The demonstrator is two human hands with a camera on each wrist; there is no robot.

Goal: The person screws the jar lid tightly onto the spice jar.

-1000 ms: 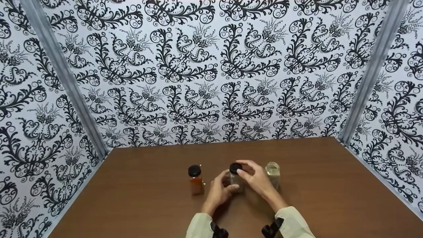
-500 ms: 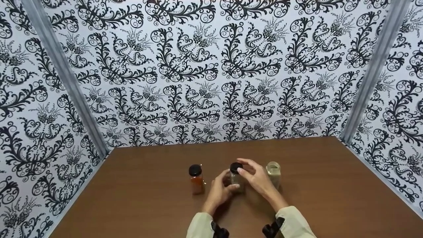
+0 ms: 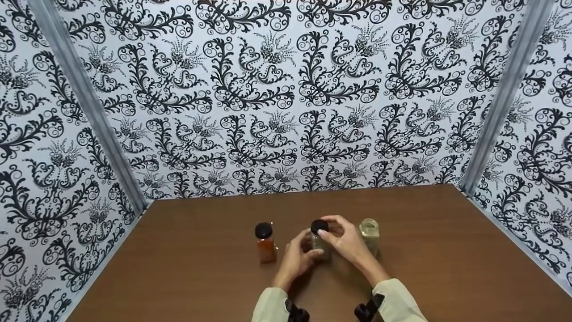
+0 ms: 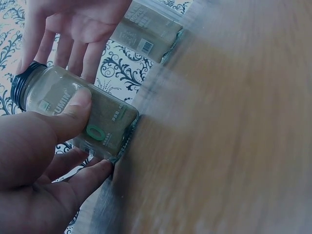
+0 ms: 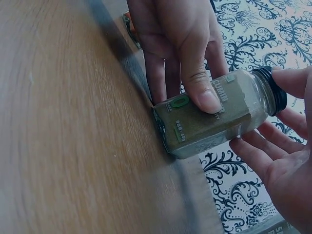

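A square glass cumin jar (image 4: 105, 117) with brownish-green powder stands upright on the table between both hands. My left hand (image 3: 296, 258) grips its body, thumb across the CUMIN label and fingers around the far side. At the top, my right hand (image 3: 349, 242) pinches the black lid (image 3: 319, 225) between thumb and fingers; the lid sits on the jar's neck. Right of that hand stands a lidless glass jar (image 3: 370, 232) of pale greenish powder, partly behind the wrist. To the left is a jar of orange-red spice (image 3: 266, 250) with its own black lid (image 3: 263, 230).
The brown wooden table (image 3: 201, 268) runs back to a patterned black-and-white wall (image 3: 263, 98), with similar panels at both sides. Tiny bright specks (image 3: 276, 247) show beside the orange-red jar. Dark straps (image 3: 297, 311) with wrist cameras sit at the light sleeves.
My right thumb and fingers have shifted slightly around the lid, the thumb moving a little left across its front. The left hand and all jars keep their places.
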